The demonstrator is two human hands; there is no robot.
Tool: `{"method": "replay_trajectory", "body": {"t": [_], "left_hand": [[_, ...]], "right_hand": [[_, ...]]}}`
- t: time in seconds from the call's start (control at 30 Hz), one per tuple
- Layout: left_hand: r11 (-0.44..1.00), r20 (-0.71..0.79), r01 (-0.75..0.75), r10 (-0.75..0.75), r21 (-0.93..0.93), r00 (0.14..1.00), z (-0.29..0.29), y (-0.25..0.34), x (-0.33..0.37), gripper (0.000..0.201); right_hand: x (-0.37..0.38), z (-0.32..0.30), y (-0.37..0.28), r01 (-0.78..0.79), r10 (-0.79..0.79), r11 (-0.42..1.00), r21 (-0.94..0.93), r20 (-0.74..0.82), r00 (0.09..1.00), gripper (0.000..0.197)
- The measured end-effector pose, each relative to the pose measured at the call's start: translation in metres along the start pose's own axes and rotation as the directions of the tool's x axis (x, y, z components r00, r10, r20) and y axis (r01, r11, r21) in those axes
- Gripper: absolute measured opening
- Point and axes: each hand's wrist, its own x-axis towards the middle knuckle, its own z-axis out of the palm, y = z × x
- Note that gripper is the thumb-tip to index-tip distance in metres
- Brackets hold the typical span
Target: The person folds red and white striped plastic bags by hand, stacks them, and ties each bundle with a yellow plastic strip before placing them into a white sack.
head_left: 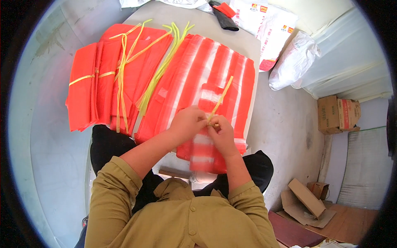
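While I watch from a distance, I see the left hand and the right hand meeting, both with fingertips pinched at the yellow tie. Just below them, the striped bundle lies on the bag pile, its long axis running toward the body. The tie's free end points away and slightly right; to my eye, both hands are equally near.
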Motion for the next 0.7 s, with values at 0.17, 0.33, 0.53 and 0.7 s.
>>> {"method": "replay_trajectory", "body": {"t": [0.17,0.33,0.53,0.7], "left_hand": [[1.000,0.022,0.002,-0.003,0.010,1.000,-0.001,0.000,-0.001,0.016],[0.991,0.070,-0.069,0.062,0.117,0.996,-0.007,0.005,-0.005,0.017],[0.995,0.041,-0.060,0.056,0.082,0.998,-0.004,-0.003,-0.008,0.017],[0.995,0.058,-0.067,0.063,0.067,0.996,-0.003,-0.004,-0.007,0.016]], "right_hand": [[0.005,0.003,-0.010,0.351,-0.392,0.867,-0.353,-0.049,0.919,0.028],[0.005,0.001,-0.005,0.380,-0.438,0.814,-0.440,-0.035,0.898,0.028],[-0.005,0.002,-0.015,0.213,-0.250,0.895,-0.392,-0.045,0.967,0.026],[-0.001,-0.009,-0.013,-0.242,0.219,0.956,0.167,0.142,0.965,0.022]]}}
